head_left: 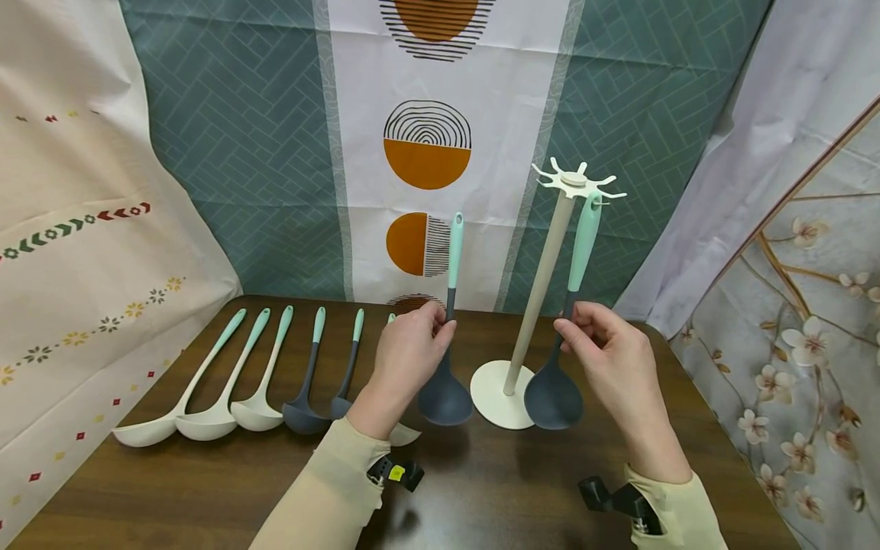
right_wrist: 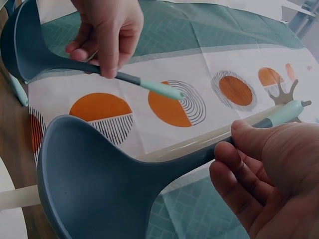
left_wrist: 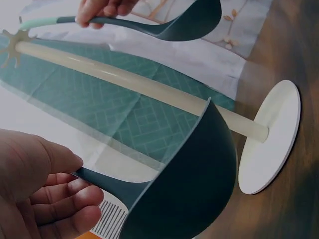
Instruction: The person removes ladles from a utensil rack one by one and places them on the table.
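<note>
My left hand (head_left: pixel 410 347) pinches the dark shaft of a ladle (head_left: pixel 445 397) with a mint handle, held upright left of a cream utensil stand (head_left: pixel 538 294). On the stand's other side my right hand (head_left: pixel 614 355) pinches the shaft of a second dark ladle (head_left: pixel 554 397). That ladle's handle end (right_wrist: pixel 286 113) meets a hook of the stand's top, and a hook tip pokes out past it in the right wrist view. Both bowls hang low, close to the stand's round base (head_left: pixel 491 389).
On the table's left lie several ladles in a row: white ones (head_left: pixel 256 412) with mint handles, then dark ones (head_left: pixel 305 416). Another white ladle (head_left: pixel 404 435) is partly hidden behind my left hand and forearm. Patterned cloths (head_left: pixel 275 153) hang behind and at both sides.
</note>
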A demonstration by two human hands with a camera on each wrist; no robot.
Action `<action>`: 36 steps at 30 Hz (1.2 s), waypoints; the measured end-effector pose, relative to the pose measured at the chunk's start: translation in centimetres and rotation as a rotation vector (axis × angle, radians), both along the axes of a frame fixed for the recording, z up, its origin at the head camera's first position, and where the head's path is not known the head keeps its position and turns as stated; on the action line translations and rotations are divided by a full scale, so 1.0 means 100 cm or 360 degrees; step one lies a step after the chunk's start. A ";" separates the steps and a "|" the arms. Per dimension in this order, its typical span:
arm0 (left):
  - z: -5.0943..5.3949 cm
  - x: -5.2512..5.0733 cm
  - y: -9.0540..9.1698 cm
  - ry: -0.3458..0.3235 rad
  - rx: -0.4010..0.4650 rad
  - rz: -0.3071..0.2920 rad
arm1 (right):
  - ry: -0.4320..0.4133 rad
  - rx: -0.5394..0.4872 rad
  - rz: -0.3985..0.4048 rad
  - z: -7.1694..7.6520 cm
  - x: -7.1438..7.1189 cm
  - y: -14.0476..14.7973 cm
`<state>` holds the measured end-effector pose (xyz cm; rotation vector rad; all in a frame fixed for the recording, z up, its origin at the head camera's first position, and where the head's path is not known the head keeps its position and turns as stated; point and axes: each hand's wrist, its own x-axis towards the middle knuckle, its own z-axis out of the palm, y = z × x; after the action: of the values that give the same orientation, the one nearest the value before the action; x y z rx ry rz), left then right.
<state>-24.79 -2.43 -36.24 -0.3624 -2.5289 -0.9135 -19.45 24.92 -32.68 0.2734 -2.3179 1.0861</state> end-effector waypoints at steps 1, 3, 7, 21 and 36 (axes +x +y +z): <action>-0.001 -0.001 0.000 -0.0018 -0.0007 0.0000 | 0.0000 0.0000 0.0000 0.000 0.000 0.000; -0.004 -0.003 0.000 -0.0051 -0.0032 0.0006 | 0.0002 0.0007 -0.0002 0.001 0.000 0.000; -0.011 -0.007 -0.001 -0.0118 -0.0097 0.0026 | 0.0002 0.0017 0.0001 0.000 -0.001 0.000; -0.027 -0.017 0.000 -0.0295 -0.0191 -0.0009 | 0.0002 0.0002 0.0008 0.000 -0.001 -0.001; -0.040 -0.026 -0.003 -0.0394 -0.0252 -0.0027 | 0.0010 0.0009 -0.0001 0.000 -0.001 0.000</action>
<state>-27.34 -2.74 -40.21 -0.3370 -2.8390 -0.8095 -19.56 24.88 -32.72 0.2781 -2.3156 1.0769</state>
